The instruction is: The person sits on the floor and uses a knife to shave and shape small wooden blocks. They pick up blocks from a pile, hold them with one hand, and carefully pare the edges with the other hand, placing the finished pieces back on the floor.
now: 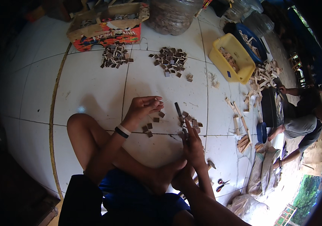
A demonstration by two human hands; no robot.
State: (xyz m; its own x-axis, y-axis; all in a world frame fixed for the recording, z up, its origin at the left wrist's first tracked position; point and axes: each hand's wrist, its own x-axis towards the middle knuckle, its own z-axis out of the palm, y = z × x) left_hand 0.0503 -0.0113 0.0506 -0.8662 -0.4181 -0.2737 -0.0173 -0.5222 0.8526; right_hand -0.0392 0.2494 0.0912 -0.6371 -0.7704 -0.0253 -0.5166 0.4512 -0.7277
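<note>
My left hand point(140, 109) is raised over the tiled floor, thumb and fingers pinched on a small wooden piece point(159, 101). A thin pale strand seems to run from it toward the right. My right hand point(193, 147) is wrapped round a slim dark tool point(178, 110), its tip pointing up and away from me; the exact kind is not clear. Under my left hand lie several loose dark-topped wooden blocks point(156, 119). More small blocks point(195, 123) lie close beside the right hand, partly hidden by it.
Two piles of small blocks point(172, 59) lie farther off, before a red cardboard box point(106, 35) and a clear bag point(174, 17). A yellow bin point(221, 47), wood sticks point(243, 124), a hammer point(211, 164) and scissors point(222, 184) are to the right. A co-worker point(300, 124) sits beyond.
</note>
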